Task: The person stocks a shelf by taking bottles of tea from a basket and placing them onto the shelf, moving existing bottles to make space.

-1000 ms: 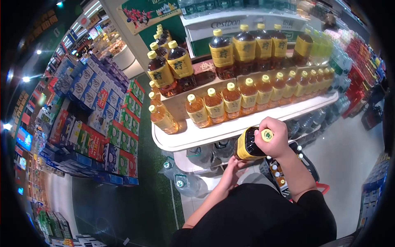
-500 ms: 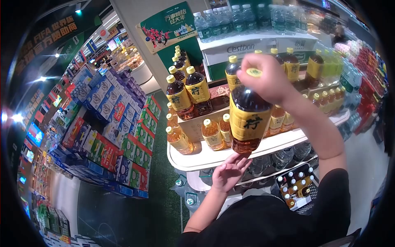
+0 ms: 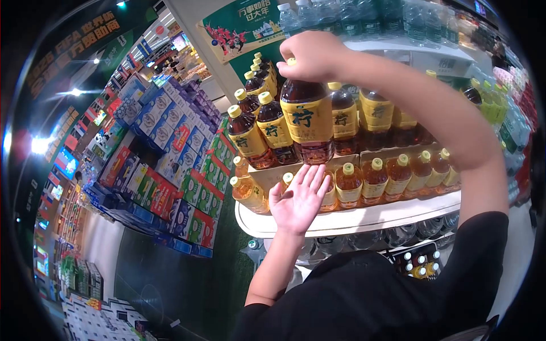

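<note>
My right hand (image 3: 315, 55) grips the yellow cap of a large dark tea bottle (image 3: 307, 122) with a yellow label. The bottle hangs upright beside other large tea bottles (image 3: 274, 128) on the upper tier of the display. Just below its base, my left hand (image 3: 298, 199) is palm up with its fingers spread; whether the fingertips touch the base I cannot tell. Small amber bottles (image 3: 348, 186) stand in a row on the white shelf beneath.
The white shelf (image 3: 352, 221) has a rounded left corner. Water bottles (image 3: 364, 23) line the top tier. Below the shelf at the right is a crate of small bottles (image 3: 421, 264). Stacked cartons (image 3: 165, 170) stand to the left on dark flooring.
The held bottle has moved left and back, to beside the large bottles on the upper tier. My left hand has risen with it, its fingers now spread upward. The view has shifted.
</note>
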`<state>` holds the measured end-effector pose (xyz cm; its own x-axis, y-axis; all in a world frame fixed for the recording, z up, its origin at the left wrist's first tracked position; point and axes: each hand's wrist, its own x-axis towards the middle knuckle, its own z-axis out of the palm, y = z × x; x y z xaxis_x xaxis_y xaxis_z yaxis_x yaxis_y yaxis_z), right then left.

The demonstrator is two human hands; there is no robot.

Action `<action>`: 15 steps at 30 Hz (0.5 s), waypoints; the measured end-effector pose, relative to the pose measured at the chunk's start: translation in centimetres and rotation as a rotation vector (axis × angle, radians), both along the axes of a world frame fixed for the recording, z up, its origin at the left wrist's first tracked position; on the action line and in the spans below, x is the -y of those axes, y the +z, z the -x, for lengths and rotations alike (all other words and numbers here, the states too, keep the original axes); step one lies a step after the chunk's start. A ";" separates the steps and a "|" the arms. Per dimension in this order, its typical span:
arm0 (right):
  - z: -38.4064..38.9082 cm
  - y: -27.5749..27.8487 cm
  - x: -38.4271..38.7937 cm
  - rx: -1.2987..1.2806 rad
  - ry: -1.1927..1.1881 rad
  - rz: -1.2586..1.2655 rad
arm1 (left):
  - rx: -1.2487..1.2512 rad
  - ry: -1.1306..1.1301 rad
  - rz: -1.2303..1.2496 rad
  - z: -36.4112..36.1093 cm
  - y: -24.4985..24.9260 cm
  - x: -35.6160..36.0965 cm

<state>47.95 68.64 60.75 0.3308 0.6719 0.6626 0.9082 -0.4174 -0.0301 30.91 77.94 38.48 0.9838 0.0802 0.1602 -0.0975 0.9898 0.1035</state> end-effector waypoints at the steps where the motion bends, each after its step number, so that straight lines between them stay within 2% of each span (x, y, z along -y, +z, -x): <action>1: -0.5 0.0 -0.3 0.017 0.011 0.040 | 0.009 -0.007 0.034 -0.7 -0.1 -0.2; 15: -6.5 -4.4 -4.1 0.082 0.099 0.194 | -0.175 0.041 0.194 -5.9 -1.2 -0.3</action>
<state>54.48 72.76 56.35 0.2073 0.8158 0.5400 0.9410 -0.3172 0.1180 36.82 78.28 37.32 0.9904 0.1336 -0.0345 -0.1357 0.9883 -0.0693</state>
